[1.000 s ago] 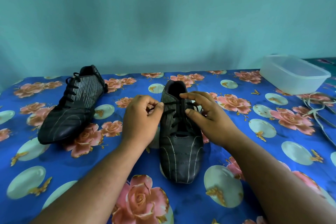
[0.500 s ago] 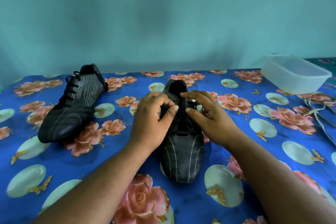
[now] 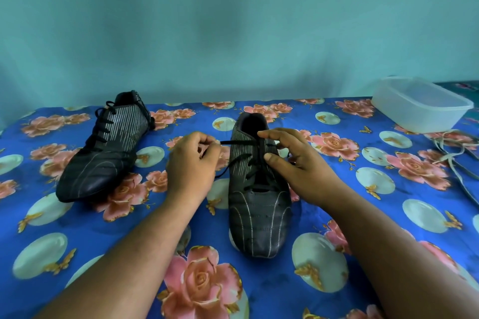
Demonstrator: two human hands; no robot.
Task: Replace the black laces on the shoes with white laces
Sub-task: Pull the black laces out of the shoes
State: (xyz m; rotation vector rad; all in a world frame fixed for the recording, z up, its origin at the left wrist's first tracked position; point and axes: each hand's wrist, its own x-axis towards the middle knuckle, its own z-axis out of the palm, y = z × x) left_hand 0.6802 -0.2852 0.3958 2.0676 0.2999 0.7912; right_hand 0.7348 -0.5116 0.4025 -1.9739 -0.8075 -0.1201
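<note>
a teal wall (image 3: 233, 21) fills the upper half of the view. below it a table is covered by a blue cloth (image 3: 77, 228) printed with pink roses and pale circles. at the far right edge of the cloth sits a clear plastic tub (image 3: 420, 105), and just in front of it a tangle of white laces (image 3: 456, 147) lies loose on the cloth.

two black shoes with thin pale stripes rest on the cloth. the left shoe (image 3: 103, 153) lies well apart from the hands, toe pointing toward the near left, its black lace fully threaded. the right shoe (image 3: 256, 204) stands in the middle, toe toward the person, opening toward the wall.

the left hand (image 3: 191, 166) is just left of the middle shoe, fingers curled, pinching a black lace (image 3: 237, 143) between thumb and fingertips; the lace runs taut from that pinch across to the top of the shoe, and a second strand slants down below the hand. the right hand (image 3: 298, 163) rests on the right side of the same shoe, forefinger and thumb extended over the lacing area, touching it; whether it pinches the lace cannot be told.
</note>
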